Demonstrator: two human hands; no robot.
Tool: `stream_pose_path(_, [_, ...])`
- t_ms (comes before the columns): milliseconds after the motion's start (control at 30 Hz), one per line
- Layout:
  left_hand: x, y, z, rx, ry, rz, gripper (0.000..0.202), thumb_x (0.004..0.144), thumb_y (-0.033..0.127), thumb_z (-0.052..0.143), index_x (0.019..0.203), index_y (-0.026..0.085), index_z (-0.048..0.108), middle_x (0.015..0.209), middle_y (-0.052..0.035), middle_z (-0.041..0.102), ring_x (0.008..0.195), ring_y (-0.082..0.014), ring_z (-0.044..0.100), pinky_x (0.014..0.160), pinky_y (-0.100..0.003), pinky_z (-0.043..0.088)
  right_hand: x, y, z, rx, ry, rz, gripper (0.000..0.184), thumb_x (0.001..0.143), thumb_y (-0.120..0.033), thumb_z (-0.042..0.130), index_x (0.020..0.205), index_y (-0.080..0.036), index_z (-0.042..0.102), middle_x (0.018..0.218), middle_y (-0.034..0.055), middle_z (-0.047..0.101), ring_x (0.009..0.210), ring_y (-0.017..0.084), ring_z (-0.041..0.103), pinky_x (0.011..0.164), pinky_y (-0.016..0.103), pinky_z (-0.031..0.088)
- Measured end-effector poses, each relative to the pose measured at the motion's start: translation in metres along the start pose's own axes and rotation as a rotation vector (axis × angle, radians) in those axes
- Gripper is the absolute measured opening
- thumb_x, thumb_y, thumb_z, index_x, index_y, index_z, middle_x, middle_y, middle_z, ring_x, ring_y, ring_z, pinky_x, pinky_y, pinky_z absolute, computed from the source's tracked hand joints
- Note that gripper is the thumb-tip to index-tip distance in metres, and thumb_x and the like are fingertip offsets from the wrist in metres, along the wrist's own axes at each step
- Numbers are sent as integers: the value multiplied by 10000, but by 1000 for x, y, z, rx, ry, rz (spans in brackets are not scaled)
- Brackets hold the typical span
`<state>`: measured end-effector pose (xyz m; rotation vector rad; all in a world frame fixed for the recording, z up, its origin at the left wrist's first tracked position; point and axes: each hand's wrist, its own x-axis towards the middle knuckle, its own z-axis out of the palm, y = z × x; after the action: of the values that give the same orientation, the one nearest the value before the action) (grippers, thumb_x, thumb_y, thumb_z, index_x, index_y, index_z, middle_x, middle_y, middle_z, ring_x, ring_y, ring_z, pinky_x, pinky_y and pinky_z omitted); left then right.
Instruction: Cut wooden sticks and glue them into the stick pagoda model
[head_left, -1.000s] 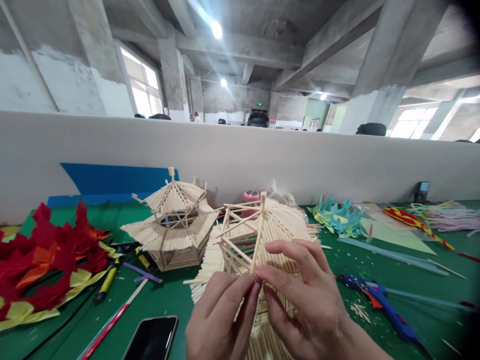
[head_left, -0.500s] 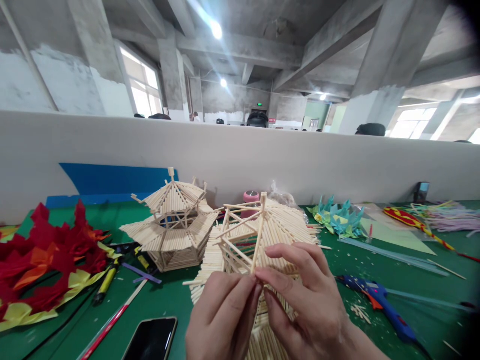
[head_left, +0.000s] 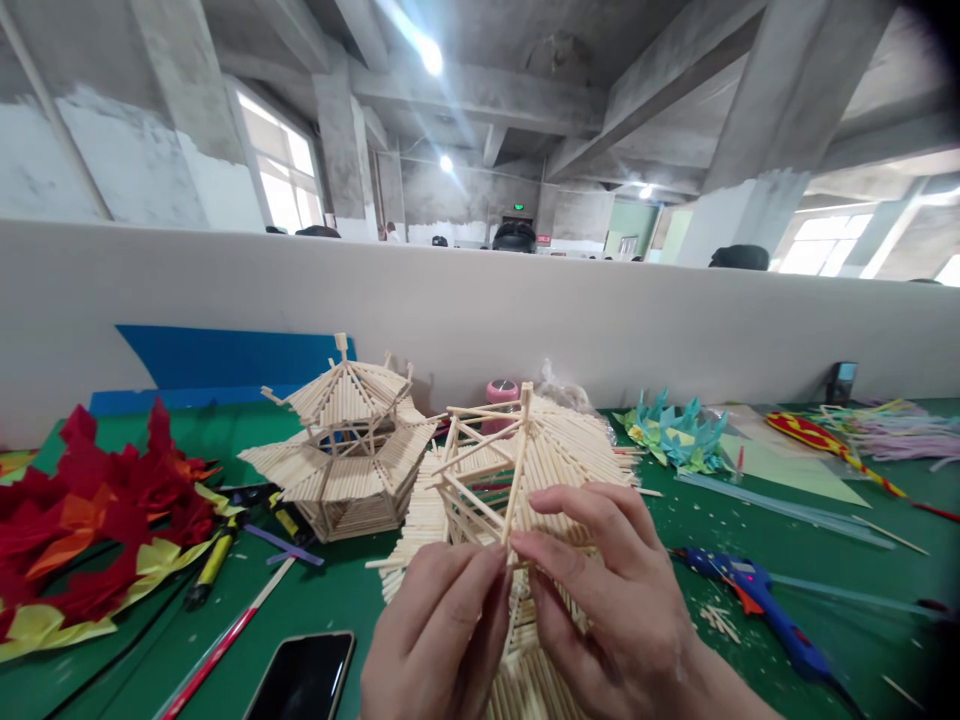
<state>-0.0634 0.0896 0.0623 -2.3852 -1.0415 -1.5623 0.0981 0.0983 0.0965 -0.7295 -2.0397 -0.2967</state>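
In front of me stands a pavilion model (head_left: 562, 440) built of thin wooden sticks, its roof partly covered and its left side an open frame. My left hand (head_left: 442, 625) is closed in a pinch at the near lower corner of the upper roof; whatever its fingertips hold is hidden. My right hand (head_left: 611, 590) grips the same corner from the right, thumb and forefinger closed on the model's edge, other fingers bent over the roof slats. Both hands' fingertips nearly meet. Behind to the left sits a second stick pavilion (head_left: 352, 440), its roofs fully covered.
A blue glue gun (head_left: 772, 600) lies to the right, near short stick pieces (head_left: 720, 622). A phone (head_left: 301, 680) lies at front left. Red paper flowers (head_left: 112, 510) fill the left side. A teal paper flower (head_left: 675, 430) sits back right. A white partition (head_left: 465, 310) stands behind.
My left hand has shifted slightly left and down, opening a small gap between it and my right hand. My right hand and the model stay almost the same.
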Motion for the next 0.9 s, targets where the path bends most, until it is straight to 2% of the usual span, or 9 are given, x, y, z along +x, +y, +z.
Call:
stream_pose_path(100, [-5, 1, 1, -12, 77, -121, 336, 696, 29, 584, 999, 166, 538, 886, -31, 580, 777, -125, 572, 688, -195, 476, 0, -1, -2, 14, -2, 16, 255, 678, -77, 550, 921, -119, 618, 1066, 83, 491, 921, 221, 446, 791, 398, 401])
stream_pose_path(200, [-9, 0, -2, -125, 177, -312, 246, 739, 58, 543, 943, 195, 556, 867, -9, 555, 770, -116, 556, 659, -200, 471, -1, -4, -8, 2, 20, 36, 268, 661, -58, 540, 904, -134, 623, 1060, 73, 488, 937, 211, 438, 797, 372, 400])
stream_pose_path(300, [-12, -6, -9, -126, 149, -427, 208, 769, 80, 514, 919, 214, 567, 860, 5, 555, 783, -106, 541, 687, -200, 449, -9, -7, -18, -3, 67, 69, 316, 652, -31, 535, 930, -161, 607, 1040, 60, 495, 929, 203, 452, 778, 358, 401])
stream_pose_path(467, [-22, -18, -23, -62, 27, -482, 156, 784, 128, 520, 895, 226, 569, 826, 25, 562, 750, -93, 531, 652, -174, 424, -43, -7, -35, 133, 165, 195, 483, 656, 40, 491, 1083, -183, 522, 982, 39, 522, 887, 174, 512, 710, 316, 431])
stream_pose_path(533, [-28, -19, -28, -38, -16, -440, 156, 777, 119, 528, 891, 220, 563, 837, 20, 561, 762, -97, 530, 661, -178, 421, -59, -6, -37, 146, 154, 250, 457, 669, 42, 485, 1069, -176, 525, 921, 26, 548, 845, 152, 527, 698, 291, 434])
stream_pose_path(600, [-34, -18, -31, -13, -96, -333, 166, 759, 93, 540, 885, 199, 553, 845, 4, 550, 776, -108, 520, 672, -194, 417, -72, -5, -35, 122, 69, 284, 371, 688, 17, 506, 1006, -169, 548, 863, 19, 571, 798, 133, 536, 683, 268, 442])
stream_pose_path(733, [-37, -9, -29, -19, -411, -56, 207, 764, 60, 502, 926, 180, 547, 796, -17, 551, 733, -144, 484, 651, -272, 385, -85, -8, -14, 118, -148, 258, 247, 706, -88, 578, 943, -158, 573, 806, 40, 617, 729, 138, 556, 618, 266, 476])
stream_pose_path(833, [-32, 1, -21, 63, -632, 10, 177, 788, 114, 463, 906, 192, 569, 744, -19, 582, 683, -172, 477, 631, -325, 345, -83, -17, 1, 181, -200, 273, 228, 715, -88, 564, 929, -164, 581, 764, 44, 637, 667, 147, 559, 558, 284, 476])
stream_pose_path(900, [-27, 6, -15, 183, -746, 45, 163, 755, 120, 485, 845, 195, 598, 731, -22, 604, 675, -190, 490, 641, -346, 330, -81, -23, 6, 214, -202, 279, 204, 717, -90, 552, 904, -160, 590, 739, 43, 646, 629, 146, 557, 524, 282, 465])
